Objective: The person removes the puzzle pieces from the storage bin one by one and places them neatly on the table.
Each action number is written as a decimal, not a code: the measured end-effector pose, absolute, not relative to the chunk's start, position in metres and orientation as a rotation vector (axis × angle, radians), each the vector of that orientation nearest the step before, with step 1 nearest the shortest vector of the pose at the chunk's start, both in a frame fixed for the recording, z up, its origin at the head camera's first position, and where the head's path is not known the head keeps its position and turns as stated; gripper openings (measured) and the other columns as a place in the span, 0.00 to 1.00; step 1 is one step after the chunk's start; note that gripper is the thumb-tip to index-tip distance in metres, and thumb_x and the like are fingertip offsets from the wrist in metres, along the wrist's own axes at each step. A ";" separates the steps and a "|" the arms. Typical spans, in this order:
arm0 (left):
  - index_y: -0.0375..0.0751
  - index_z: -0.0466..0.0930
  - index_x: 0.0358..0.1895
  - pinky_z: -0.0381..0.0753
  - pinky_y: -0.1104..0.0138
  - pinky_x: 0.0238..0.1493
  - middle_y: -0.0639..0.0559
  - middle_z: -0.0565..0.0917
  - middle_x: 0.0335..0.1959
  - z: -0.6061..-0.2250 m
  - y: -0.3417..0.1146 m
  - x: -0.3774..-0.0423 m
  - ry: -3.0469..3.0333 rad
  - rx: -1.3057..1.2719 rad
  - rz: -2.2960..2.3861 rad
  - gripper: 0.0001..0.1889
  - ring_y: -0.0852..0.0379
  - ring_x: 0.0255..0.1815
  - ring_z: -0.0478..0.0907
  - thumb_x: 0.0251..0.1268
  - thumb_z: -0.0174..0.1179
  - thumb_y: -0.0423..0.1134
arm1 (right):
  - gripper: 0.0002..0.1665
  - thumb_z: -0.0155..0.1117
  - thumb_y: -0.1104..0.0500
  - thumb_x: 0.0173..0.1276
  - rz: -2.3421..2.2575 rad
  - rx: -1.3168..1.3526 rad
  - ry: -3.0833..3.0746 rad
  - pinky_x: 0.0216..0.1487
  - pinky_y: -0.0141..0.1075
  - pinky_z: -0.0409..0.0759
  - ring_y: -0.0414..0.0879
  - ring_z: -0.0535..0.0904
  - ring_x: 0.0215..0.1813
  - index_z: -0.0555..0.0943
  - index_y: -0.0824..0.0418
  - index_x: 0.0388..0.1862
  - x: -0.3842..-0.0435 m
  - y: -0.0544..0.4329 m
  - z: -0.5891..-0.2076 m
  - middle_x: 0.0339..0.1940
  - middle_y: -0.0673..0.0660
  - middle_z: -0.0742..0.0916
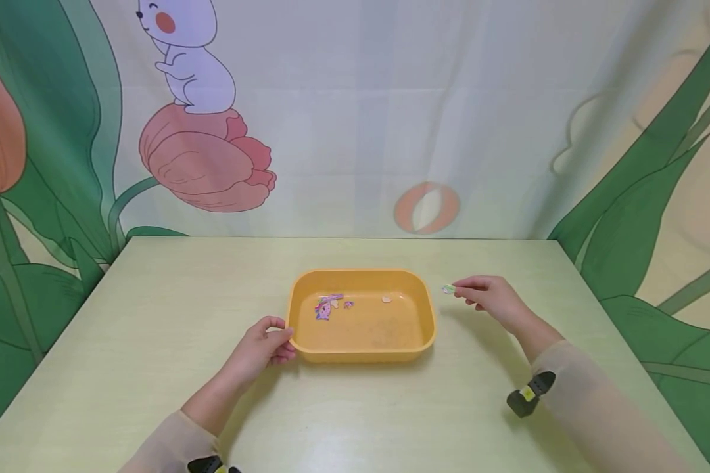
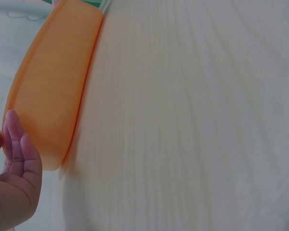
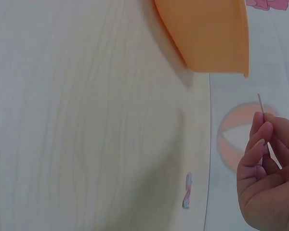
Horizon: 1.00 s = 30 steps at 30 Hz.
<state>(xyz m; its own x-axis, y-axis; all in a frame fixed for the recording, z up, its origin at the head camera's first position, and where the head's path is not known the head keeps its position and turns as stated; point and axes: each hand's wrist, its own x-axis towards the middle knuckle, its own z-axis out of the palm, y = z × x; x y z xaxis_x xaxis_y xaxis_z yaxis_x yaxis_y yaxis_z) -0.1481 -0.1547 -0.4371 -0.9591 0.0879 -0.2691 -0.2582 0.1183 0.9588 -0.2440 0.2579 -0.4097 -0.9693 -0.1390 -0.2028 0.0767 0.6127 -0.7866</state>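
Observation:
A yellow rectangular tray [image 1: 361,357] stands on the table. My left hand [image 1: 264,345] grips its rim at the near left corner; in the left wrist view the fingers [image 2: 31,153] lie along the outer wall, thumb at the rim. To the right of the tray, my right hand [image 1: 492,299] pinches a small flat green-and-white piece [image 1: 448,289] between thumb and fingertips. That piece appears edge-on, thin, in the right wrist view. Inside the tray lie a purple and pink cartoon cutout [image 1: 324,309], a small purple piece [image 1: 348,305] and a pale pink piece [image 1: 386,299].
A small pink and bluish flat piece [image 3: 187,190] lies on the table near its far edge in the right wrist view. The light wood-grain table [image 1: 355,414] ends at a printed curtain [image 1: 343,118] with a flower, a white animal and leaves.

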 end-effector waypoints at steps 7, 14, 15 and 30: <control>0.33 0.63 0.48 0.80 0.63 0.37 0.48 0.80 0.25 -0.436 -0.155 -0.148 2.151 -0.176 1.910 0.12 0.53 0.29 0.80 0.69 0.51 0.35 | 0.21 0.58 0.53 0.68 -1.314 -0.041 2.597 0.46 0.42 0.76 0.58 0.74 0.48 0.77 0.64 0.55 -0.245 0.272 -0.413 0.47 0.63 0.81; 0.32 0.63 0.48 0.80 0.63 0.37 0.48 0.80 0.25 -0.437 -0.155 -0.148 2.148 -0.174 1.914 0.11 0.53 0.29 0.80 0.69 0.51 0.35 | 0.23 0.56 0.52 0.70 -1.306 0.002 2.632 0.48 0.44 0.76 0.55 0.73 0.46 0.76 0.65 0.57 -0.246 0.288 -0.413 0.48 0.64 0.80; 0.32 0.63 0.48 0.80 0.63 0.37 0.48 0.80 0.25 -0.437 -0.155 -0.148 2.148 -0.174 1.914 0.11 0.53 0.29 0.80 0.69 0.51 0.35 | 0.23 0.56 0.52 0.70 -1.308 0.012 2.640 0.47 0.43 0.76 0.55 0.74 0.46 0.75 0.65 0.57 -0.246 0.290 -0.413 0.48 0.63 0.80; 0.32 0.63 0.48 0.80 0.64 0.37 0.48 0.80 0.25 -0.436 -0.155 -0.148 2.150 -0.166 1.906 0.12 0.54 0.28 0.80 0.69 0.51 0.35 | 0.23 0.54 0.54 0.71 -1.279 0.105 2.682 0.38 0.32 0.77 0.48 0.74 0.42 0.74 0.69 0.58 -0.253 0.322 -0.429 0.47 0.61 0.83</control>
<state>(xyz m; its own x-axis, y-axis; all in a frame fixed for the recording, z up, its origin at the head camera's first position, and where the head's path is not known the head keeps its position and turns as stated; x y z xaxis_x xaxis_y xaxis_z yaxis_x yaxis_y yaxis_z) -0.1478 -0.1551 -0.4363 -0.9590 0.0879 -0.2694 -0.2569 0.1314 0.9575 -0.2534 0.3224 -0.4289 -0.9834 -0.0090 -0.1814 0.1352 0.6303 -0.7645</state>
